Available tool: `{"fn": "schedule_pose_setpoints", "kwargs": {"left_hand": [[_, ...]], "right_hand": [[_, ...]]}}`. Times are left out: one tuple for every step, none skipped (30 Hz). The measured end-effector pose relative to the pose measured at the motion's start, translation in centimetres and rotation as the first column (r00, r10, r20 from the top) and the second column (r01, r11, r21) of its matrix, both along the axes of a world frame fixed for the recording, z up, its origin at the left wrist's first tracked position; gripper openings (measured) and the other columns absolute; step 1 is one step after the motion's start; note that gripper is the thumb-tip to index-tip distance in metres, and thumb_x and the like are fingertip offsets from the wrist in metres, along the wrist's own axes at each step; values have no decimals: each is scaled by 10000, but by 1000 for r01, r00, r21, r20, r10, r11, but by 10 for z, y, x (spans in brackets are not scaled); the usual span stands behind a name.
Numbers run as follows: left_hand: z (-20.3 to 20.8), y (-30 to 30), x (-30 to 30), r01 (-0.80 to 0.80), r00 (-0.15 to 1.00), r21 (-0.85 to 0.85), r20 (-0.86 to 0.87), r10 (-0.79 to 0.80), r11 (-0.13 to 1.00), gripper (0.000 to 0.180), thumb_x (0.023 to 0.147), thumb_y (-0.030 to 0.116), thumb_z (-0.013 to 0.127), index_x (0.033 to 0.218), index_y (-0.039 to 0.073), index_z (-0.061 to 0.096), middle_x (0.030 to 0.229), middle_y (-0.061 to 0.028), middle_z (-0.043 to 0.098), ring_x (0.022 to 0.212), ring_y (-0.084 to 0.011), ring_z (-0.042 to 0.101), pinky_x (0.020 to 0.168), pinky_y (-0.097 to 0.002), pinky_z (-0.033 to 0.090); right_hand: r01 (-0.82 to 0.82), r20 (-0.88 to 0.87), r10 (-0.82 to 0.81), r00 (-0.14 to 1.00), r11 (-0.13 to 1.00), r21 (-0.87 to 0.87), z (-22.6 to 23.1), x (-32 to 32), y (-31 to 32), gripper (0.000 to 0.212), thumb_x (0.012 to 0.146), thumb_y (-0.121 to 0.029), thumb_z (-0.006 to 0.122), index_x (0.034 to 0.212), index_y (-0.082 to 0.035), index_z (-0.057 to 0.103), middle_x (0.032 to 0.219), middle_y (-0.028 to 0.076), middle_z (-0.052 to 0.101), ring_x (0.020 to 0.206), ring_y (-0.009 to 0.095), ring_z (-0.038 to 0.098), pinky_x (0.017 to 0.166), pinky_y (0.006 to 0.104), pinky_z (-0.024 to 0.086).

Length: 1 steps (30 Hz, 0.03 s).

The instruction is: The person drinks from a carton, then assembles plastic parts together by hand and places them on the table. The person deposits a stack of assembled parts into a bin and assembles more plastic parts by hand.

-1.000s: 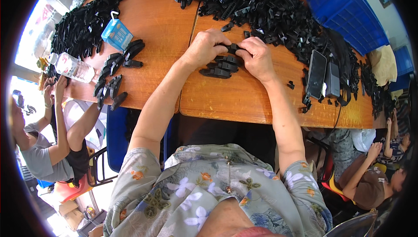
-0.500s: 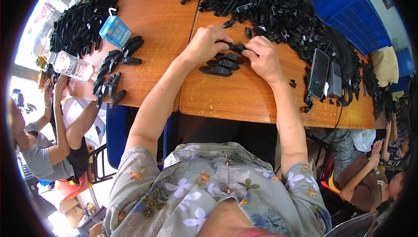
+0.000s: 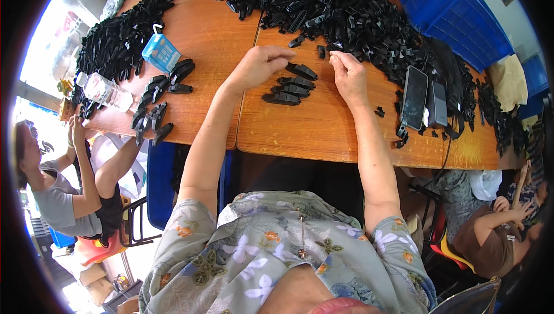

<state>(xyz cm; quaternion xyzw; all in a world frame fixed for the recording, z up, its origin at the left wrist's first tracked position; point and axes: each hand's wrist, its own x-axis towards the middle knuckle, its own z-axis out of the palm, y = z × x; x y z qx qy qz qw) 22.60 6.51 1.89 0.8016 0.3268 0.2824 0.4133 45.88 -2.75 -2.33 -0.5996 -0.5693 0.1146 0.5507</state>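
Several long black plastic pieces [image 3: 293, 90] lie in a slanted row on the wooden table in front of me. My left hand [image 3: 259, 67] hovers at the upper left of the row, its fingers stretched to the right and nothing visible in them. The uppermost black piece [image 3: 302, 71] of the row lies just beyond its fingertips, apart from them. To the right, my right hand [image 3: 350, 78] is raised with thumb and fingers pinched together; what they hold, if anything, is too small to make out. Two loose black parts [image 3: 321, 52] lie between my hands and the pile.
A big heap of black parts [image 3: 346, 11] covers the far side. A phone [image 3: 415, 97] and a dark box-shaped device [image 3: 438, 105] lie at right. A blue drink carton [image 3: 161, 53], a clear bottle [image 3: 107, 91] and more black pieces [image 3: 153, 97] stand left. People sit at both sides.
My hands have moved apart from the uppermost black piece they were both on, and it now lies in the row. The left hand has opened and shifted left.
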Motion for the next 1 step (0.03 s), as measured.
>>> {"fn": "schedule_pose_setpoints", "kwargs": {"left_hand": [[11,-1,-3,-40,998,-54,-59,37,998,301,975,132,695,1262,47,731,1181,-133,738,1004,-256,705,963,-326,551]], "right_hand": [[59,74,-62,995,998,35,0,0,2,195,957,-134,728,1104,-12,761,1019,107,765,986,200,716,886,340,562]]}}
